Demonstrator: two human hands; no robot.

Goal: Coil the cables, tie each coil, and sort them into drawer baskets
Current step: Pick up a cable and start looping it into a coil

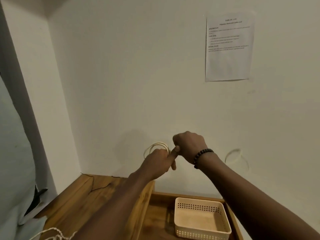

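You're holding the thin cream cable coil [158, 147] up in front of the white wall, above the wooden bench's [83, 203] back edge. Left hand [156, 161] grip is curling round the loops; right hand [187, 146], wearing a dark beaded bracelet [201, 155], is pinching the coil's right side. The perforated beige plastic basket [201, 219] is sitting in the open wooden drawer [155, 222], below your hands.

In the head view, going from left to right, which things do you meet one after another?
Thin black cord on the wooden top → left hand on the cable coil → right hand → beaded bracelet → paper sheet on the wall.
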